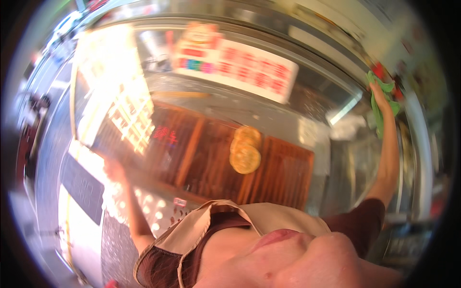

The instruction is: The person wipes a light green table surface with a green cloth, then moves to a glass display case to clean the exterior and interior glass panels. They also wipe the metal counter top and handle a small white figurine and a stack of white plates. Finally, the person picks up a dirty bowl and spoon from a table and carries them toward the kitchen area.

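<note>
Out to the right, my right hand point(379, 94) holds a crumpled green cloth point(376, 111) near the end of the display case's frame. My left hand point(114, 168) is blurred in strong glare at the left, beside the left edge of the case; its fingers are hard to make out. In front of me, round flatbreads point(245, 158) overlap one another on slatted wooden racks point(216, 151). A glass panel with reflections appears to lie between me and the racks.
A white sign point(248, 68) with red writing is fixed at the far side of the case. A dark panel point(84, 192) lies at the left on a light surface. Beyond the left edge runs a street point(54, 118) with a parked vehicle point(27, 147). Metal framing point(419, 144) stands at the right.
</note>
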A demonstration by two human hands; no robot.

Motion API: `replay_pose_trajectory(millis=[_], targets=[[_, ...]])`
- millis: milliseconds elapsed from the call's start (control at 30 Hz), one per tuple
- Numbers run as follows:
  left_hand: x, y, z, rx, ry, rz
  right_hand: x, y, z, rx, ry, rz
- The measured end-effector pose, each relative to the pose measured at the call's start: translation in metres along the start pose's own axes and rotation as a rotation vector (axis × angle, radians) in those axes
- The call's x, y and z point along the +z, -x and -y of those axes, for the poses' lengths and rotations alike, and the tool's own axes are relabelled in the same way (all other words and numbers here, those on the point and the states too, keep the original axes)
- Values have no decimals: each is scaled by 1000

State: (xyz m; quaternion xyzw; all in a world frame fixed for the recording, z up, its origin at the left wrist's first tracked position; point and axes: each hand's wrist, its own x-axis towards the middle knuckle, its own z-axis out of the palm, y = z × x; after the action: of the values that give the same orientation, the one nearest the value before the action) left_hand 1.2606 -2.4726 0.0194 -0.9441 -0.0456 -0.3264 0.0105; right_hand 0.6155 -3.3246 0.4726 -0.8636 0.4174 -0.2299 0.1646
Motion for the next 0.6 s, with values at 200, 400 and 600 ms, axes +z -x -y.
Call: replay_pose_trajectory(millis=[200,400,600], targets=[[-175,-8,-94,208,728,81,178,-27,362,-359,255,255],[-187,-21,-86,130,797,254,361,-160,626,-663,290,504],[-192,-24,-86,136,838,348,590,-373,783,-664,274,351]])
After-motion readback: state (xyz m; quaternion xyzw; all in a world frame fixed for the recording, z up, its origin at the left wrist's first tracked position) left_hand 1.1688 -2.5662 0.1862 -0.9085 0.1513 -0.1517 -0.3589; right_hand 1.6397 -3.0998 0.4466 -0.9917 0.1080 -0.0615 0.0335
